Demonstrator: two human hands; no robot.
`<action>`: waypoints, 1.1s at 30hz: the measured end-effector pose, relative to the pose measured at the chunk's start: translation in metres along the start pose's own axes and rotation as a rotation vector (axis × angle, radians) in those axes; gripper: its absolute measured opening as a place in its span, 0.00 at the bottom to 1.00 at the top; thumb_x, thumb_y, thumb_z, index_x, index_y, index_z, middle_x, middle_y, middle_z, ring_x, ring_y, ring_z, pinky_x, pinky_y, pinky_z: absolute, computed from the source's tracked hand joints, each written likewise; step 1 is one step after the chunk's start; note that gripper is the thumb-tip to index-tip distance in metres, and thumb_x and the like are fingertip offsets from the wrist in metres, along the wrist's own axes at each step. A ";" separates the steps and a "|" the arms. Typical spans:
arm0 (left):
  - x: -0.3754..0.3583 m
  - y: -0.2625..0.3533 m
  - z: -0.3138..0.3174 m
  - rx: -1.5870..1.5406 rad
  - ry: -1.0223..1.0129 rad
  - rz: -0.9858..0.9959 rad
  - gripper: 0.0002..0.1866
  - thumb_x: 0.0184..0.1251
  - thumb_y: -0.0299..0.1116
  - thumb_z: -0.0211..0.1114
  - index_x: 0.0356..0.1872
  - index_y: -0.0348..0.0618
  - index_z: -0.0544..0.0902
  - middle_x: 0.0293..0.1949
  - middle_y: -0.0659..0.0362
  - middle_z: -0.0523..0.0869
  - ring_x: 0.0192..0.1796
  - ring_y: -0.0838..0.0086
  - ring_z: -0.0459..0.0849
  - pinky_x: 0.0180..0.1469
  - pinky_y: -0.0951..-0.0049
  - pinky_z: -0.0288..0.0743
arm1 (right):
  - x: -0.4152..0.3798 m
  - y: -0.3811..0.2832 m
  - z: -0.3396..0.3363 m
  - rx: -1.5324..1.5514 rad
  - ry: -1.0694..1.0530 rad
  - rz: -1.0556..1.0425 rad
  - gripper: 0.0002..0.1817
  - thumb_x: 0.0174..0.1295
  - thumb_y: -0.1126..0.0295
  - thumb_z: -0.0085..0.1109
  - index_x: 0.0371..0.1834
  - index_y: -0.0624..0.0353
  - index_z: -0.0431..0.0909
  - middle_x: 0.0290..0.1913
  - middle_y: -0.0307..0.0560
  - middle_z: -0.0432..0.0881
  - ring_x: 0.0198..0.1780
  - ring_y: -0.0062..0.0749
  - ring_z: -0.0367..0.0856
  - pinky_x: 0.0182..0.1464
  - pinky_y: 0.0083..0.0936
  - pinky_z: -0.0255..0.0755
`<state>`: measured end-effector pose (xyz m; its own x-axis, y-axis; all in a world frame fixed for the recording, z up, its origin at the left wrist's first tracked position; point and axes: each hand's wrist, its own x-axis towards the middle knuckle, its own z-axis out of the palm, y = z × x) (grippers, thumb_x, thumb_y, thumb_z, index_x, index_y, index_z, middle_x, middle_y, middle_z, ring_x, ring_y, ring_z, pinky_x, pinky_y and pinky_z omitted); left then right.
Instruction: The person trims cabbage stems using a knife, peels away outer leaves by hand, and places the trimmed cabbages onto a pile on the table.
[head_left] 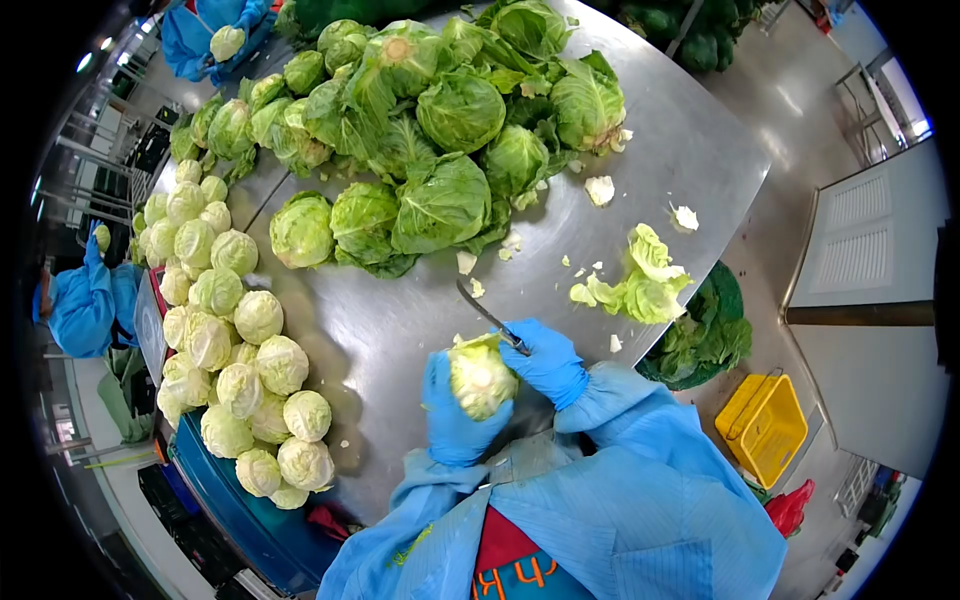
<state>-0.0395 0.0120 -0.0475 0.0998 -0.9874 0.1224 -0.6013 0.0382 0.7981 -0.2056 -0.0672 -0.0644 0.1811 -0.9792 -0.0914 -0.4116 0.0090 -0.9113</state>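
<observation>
A pale, partly stripped cabbage (482,380) rests in my left hand (455,415), whose blue-gloved fingers curl round its left side and underside. Its cut stem end faces up. My right hand (548,362), also gloved in blue, grips the handle of a knife (486,313), with the dark, slightly curved blade pointing up and left above the cabbage. To the right of my hands, loose trimmed leaves (645,280) and small scraps lie on the metal table (400,310).
Untrimmed green cabbages (440,200) are heaped at the table's far side. Trimmed pale cabbages (240,390) are piled along the left, above a blue bin (240,530). A leaf-filled green container (705,335) and a yellow crate (765,425) stand right. Blue-clad co-workers (85,305) work at left.
</observation>
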 end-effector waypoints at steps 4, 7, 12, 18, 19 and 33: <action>-0.013 -0.033 -0.030 -0.535 -0.092 -0.143 0.60 0.38 0.43 0.83 0.72 0.37 0.54 0.69 0.47 0.61 0.70 0.56 0.65 0.71 0.58 0.61 | 0.017 0.024 -0.003 -0.037 0.043 0.161 0.18 0.61 0.56 0.61 0.47 0.57 0.81 0.34 0.52 0.84 0.35 0.45 0.84 0.42 0.34 0.77; -0.029 -0.065 -0.050 -0.710 -0.025 -0.270 0.59 0.39 0.44 0.83 0.73 0.40 0.55 0.69 0.50 0.64 0.70 0.59 0.66 0.72 0.59 0.60 | 0.017 0.067 -0.025 -0.087 0.147 0.273 0.18 0.62 0.56 0.60 0.48 0.56 0.81 0.32 0.52 0.84 0.33 0.44 0.84 0.39 0.36 0.77; -0.039 -0.074 -0.057 -0.960 0.137 -0.479 0.60 0.38 0.45 0.84 0.72 0.41 0.56 0.67 0.53 0.68 0.69 0.62 0.68 0.71 0.59 0.62 | 0.010 0.078 -0.099 -0.307 0.429 0.208 0.36 0.59 0.52 0.67 0.69 0.50 0.67 0.29 0.48 0.81 0.26 0.35 0.76 0.34 0.33 0.73; 0.002 -0.045 -0.044 -0.868 -0.172 -0.292 0.61 0.36 0.39 0.85 0.74 0.40 0.55 0.69 0.52 0.66 0.70 0.63 0.66 0.73 0.61 0.59 | 0.005 0.023 -0.060 0.071 0.067 0.169 0.21 0.62 0.65 0.66 0.59 0.52 0.78 0.37 0.43 0.82 0.32 0.21 0.75 0.37 0.22 0.74; 0.014 -0.034 -0.042 -0.854 -0.257 -0.253 0.62 0.36 0.39 0.85 0.74 0.40 0.55 0.69 0.52 0.65 0.71 0.63 0.66 0.73 0.62 0.58 | 0.005 0.003 -0.041 0.221 -0.075 0.319 0.19 0.62 0.65 0.65 0.56 0.52 0.80 0.39 0.41 0.83 0.34 0.20 0.76 0.40 0.21 0.74; 0.011 -0.053 -0.020 -1.014 -0.183 -0.520 0.53 0.47 0.37 0.80 0.72 0.38 0.55 0.68 0.51 0.66 0.69 0.62 0.67 0.70 0.63 0.64 | -0.007 0.010 -0.021 0.237 -0.412 -0.215 0.31 0.50 0.61 0.76 0.59 0.55 0.78 0.52 0.43 0.74 0.49 0.31 0.76 0.53 0.25 0.71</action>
<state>0.0091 0.0019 -0.0768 -0.0178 -0.9241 -0.3818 0.4005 -0.3565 0.8441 -0.2296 -0.0649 -0.0647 0.5953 -0.8035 0.0011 -0.1218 -0.0915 -0.9883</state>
